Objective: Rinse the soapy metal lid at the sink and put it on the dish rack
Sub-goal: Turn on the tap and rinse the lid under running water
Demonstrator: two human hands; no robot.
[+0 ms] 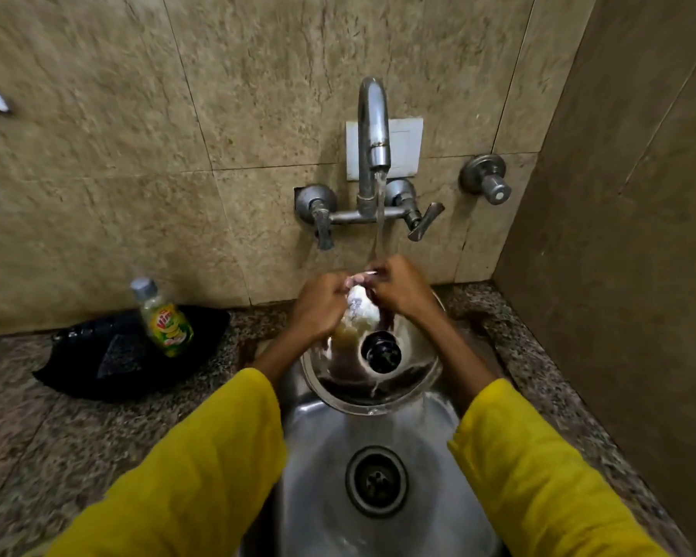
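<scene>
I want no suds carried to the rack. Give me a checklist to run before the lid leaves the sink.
1. Water running: ok, a stream falls from the faucet onto the hands.
2. Lid held: ok, the left hand and right hand both grip the far rim of the metal lid, which is tilted over the sink.
3. Soap gone: not ok, white foam sits on the lid above its black knob.
4. Underside rinsed: cannot tell, it faces away.
5. Dish rack ready: cannot tell, none is in view.
6. Drain open: ok, the strainer is uncovered.
</scene>
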